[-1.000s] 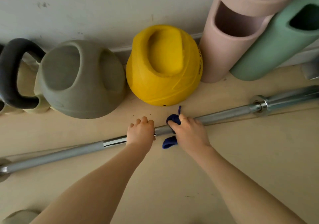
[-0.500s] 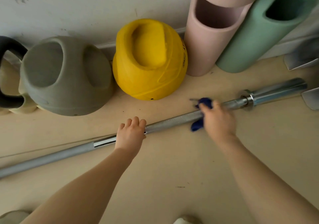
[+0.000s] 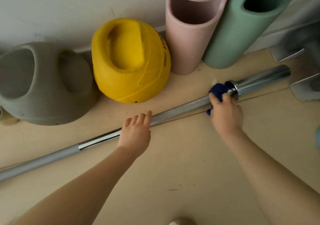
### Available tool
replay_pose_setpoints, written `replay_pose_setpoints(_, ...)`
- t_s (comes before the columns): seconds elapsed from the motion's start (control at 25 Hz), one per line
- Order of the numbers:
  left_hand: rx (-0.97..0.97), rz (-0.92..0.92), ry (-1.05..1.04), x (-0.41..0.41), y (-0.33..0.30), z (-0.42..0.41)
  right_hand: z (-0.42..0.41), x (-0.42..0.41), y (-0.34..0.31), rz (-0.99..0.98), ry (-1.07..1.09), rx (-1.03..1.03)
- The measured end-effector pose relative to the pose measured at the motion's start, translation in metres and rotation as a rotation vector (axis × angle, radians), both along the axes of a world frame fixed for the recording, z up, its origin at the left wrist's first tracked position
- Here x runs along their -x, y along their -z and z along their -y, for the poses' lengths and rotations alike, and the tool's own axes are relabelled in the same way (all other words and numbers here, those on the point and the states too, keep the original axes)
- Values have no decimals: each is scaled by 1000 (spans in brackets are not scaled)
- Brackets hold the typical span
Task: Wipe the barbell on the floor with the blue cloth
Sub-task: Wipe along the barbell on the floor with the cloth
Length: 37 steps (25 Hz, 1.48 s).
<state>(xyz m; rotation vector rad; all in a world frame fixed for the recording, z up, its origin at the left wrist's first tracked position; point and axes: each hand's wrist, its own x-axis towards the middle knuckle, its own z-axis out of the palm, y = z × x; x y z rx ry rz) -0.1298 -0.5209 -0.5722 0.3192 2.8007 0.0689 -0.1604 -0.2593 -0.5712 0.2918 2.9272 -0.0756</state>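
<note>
The right hand [image 3: 226, 116] has its fingers curled around the blue cloth [image 3: 217, 90], bunching it over the barbell [image 3: 181, 109] right against the chrome collar [image 3: 232, 89]; a thin ring shows on 1 finger. The left hand [image 3: 136, 134] lies flat on the bar, fingers straight and together, pressing the shaft near its middle. The barbell lies on the tan floor [image 3: 173, 164], running from the lower left edge up toward the right, parallel to the wall. Behind it, along the wall, sit a grey ball [image 3: 43, 84], a yellow ball [image 3: 129, 60], a pink roller [image 3: 188, 30] and a green roller [image 3: 242, 27], both rollers upright
</note>
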Motion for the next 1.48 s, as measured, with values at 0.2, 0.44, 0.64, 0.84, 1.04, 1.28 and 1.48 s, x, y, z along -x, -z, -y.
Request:
replay_pose_setpoints(0.2,-69,103,-126,22,-2,-8,-9,5,0,-47,-61,75)
replay_pose_setpoints(0.44,-4,410,16,27,-13,47,81,-16,-1,5,-257,120)
replay_pose_setpoints(0.64,-85,486,-68,28,-14,62,66,-5,-4,-10,-20,10)
replay_pose_setpoints(0.84,-66,469,-17,29,-9,63,117,-31,-8,92,-379,110)
replay_pose_setpoints(1.04,-15,386,-85,16,-7,59,112,-23,-9,74,-125,40)
replay_pose_setpoints(1.28,-19,267,-115,-5,-10,49,192,-70,-15,129,-581,199)
replay_pose_setpoints(1.48,-122,287,-176,-17,-12,46,133,-51,-17,9,-206,-43)
